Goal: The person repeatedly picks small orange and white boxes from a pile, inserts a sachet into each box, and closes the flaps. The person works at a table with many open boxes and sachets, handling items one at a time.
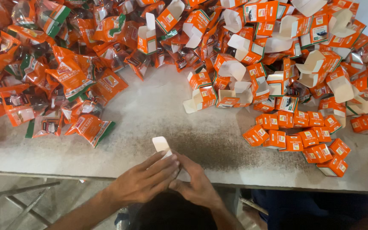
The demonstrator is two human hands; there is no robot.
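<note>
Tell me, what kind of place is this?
Probably a small packing workshop. A worn grey table holds a heap of orange plastic pouches, open orange cartons and closed ones in rows. The person's left hand and right hand hold a small box.

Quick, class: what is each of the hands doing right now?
Left hand: closed on the small box.
Right hand: closed on the same box.

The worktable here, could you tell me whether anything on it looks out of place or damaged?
Nothing stands out. Orange sachets lie heaped at left, open cartons at top right, closed cartons in loose rows. Both hands hold one small carton at the table's near edge.
</note>
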